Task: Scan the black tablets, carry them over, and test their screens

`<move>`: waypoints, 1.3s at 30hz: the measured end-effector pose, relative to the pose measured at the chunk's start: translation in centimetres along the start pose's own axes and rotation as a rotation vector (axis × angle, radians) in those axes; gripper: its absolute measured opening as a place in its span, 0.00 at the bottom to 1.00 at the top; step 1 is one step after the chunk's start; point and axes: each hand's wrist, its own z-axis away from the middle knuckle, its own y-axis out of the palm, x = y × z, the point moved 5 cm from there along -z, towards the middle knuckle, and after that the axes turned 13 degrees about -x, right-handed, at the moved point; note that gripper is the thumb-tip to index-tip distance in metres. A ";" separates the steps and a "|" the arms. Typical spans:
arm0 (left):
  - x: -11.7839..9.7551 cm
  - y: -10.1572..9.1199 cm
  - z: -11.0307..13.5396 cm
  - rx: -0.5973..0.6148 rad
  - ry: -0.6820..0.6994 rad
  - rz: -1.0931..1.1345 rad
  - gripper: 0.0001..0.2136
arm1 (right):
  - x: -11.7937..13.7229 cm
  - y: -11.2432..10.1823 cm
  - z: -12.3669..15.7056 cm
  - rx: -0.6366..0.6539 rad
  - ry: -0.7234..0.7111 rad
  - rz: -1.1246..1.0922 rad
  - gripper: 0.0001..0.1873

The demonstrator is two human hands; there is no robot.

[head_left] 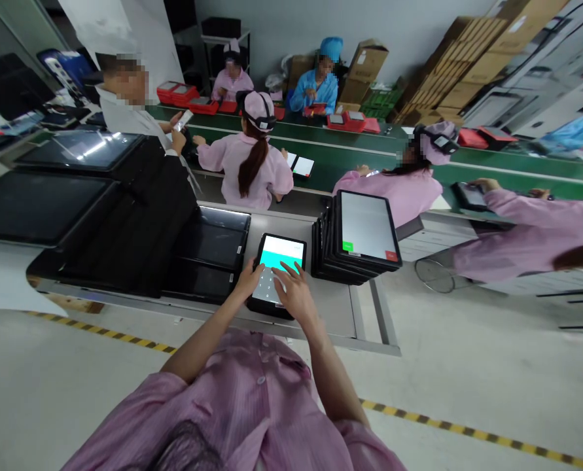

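Note:
A black-framed tablet [267, 292] lies in front of me, its lit screen showing a white and turquoise upper part above a grey number keypad. My left hand [247, 281] grips the tablet's left edge, with the thumb at the side of the screen; some of its fingers are hidden. Over the keypad, my right hand [295, 293] is open with fingers spread, the fingertips at or just above the glass. Whether they touch it I cannot tell. Right of the tablet rises a stack of black tablets [367, 226], the top one lit pale with a green and a red corner square.
Dark tablets [207, 252] lie to the left on the grey bench [330, 314], beside tall black stacks [144, 216]. Beyond, co-workers in pink [252, 157] and other clothes work along a green conveyor [320, 144]. Cardboard boxes [462, 65] stand at the back right.

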 end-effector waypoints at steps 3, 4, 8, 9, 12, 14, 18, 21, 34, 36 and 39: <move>-0.2 -0.2 0.2 0.008 0.029 -0.054 0.29 | -1.9 -1.6 0.2 -0.192 0.104 0.043 0.18; -0.1 -0.3 0.2 0.012 0.034 -0.052 0.29 | -2.5 -2.0 0.4 -0.244 0.136 0.066 0.18; 0.4 -0.7 0.2 0.053 0.070 0.017 0.29 | -4.2 -2.3 0.9 -0.294 0.202 0.132 0.18; 0.5 -0.8 0.2 0.059 0.079 0.024 0.29 | -4.4 -2.1 0.9 -0.280 0.207 0.137 0.18; 0.6 -1.9 0.9 0.049 0.069 0.002 0.28 | -4.5 -1.3 0.9 -0.226 0.200 0.133 0.18; 0.4 -3.2 1.8 0.039 0.063 -0.050 0.27 | -4.4 -1.0 0.8 -0.196 0.191 0.115 0.18; -0.4 -5.8 3.9 0.078 0.139 -0.244 0.26 | -4.4 -1.3 1.0 -0.184 0.196 0.107 0.18; -0.8 -7.2 4.5 0.045 0.192 -0.385 0.32 | -4.8 -2.0 1.2 -0.242 0.236 0.136 0.18; 0.5 -4.9 3.1 -0.046 0.304 -0.244 0.28 | -4.0 -2.1 0.7 -0.273 0.271 0.053 0.18; 0.9 -4.8 3.1 -0.057 0.326 -0.271 0.29 | -4.0 -2.3 0.8 -0.280 0.282 0.031 0.18; 1.5 -4.5 3.0 -0.101 0.343 -0.300 0.29 | -4.0 -2.3 0.6 -0.288 0.296 0.005 0.17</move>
